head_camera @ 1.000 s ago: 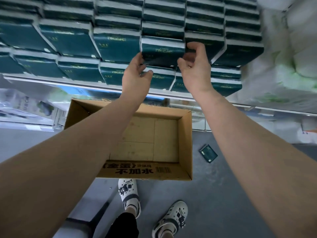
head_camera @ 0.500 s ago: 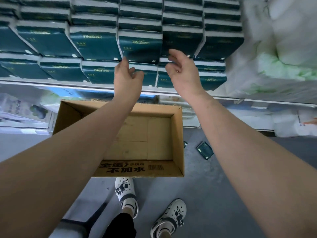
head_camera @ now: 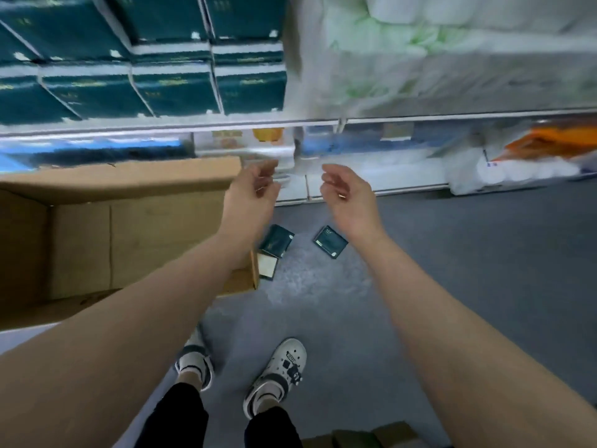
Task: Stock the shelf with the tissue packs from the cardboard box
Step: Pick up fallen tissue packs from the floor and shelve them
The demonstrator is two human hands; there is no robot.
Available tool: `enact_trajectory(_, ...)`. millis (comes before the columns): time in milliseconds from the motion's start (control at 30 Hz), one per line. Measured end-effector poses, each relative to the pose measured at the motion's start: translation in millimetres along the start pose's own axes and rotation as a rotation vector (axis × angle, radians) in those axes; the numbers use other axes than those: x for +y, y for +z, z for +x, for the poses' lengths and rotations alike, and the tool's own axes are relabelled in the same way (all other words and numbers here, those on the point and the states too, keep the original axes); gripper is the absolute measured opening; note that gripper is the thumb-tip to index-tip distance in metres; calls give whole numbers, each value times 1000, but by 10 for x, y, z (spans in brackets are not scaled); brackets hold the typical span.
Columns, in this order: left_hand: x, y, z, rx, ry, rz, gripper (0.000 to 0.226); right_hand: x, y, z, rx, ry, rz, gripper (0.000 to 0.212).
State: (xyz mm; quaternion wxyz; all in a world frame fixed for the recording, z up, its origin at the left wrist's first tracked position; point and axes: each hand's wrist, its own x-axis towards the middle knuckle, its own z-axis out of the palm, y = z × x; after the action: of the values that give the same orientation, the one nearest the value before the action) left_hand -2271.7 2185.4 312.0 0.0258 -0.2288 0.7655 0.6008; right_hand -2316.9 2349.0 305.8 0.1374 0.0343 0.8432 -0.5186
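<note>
Head view: the cardboard box [head_camera: 119,181] stands open on the grey floor [head_camera: 468,253], and above its far wall dark green tissue packs [head_camera: 174,90] fill the shelf [head_camera: 420,117] in close rows. The left hand [head_camera: 255,189] hovers over the box's far right corner, the right hand [head_camera: 350,194] just right of the box, both loosely curled and holding nothing. Three small green packs [head_camera: 330,242] lie on the floor beside the box's right wall.

One cardboard box [head_camera: 122,189] at nine o'clock. Three loose tissue packs near centre: left dark pack [head_camera: 277,241], right dark pack [head_camera: 330,242], pale pack [head_camera: 267,266]. Two hands: left hand [head_camera: 255,192], right hand [head_camera: 350,195]. Two white shoes [head_camera: 277,370] at six o'clock. Shelved packs [head_camera: 174,88] at eleven o'clock are too blurred to count.
</note>
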Motion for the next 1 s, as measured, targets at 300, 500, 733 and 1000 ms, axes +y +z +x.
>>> enact_trajectory(300,-654,1345,-175,-186,-108,99,35,1607,-725,-310,21,268,-104,34)
enact_trajectory(500,-1355,1937,76,-261,-180,217,36,2504,-624,-241,29,433,-105,35)
enact_trajectory(733,-2283,2469,624,-279,-249,316,40,3587,-278,160,49,500,-89,35)
enact_trajectory(1000,-3236,2853,1123,-397,-289,436,48,4658,219,686,59,603,8,39)
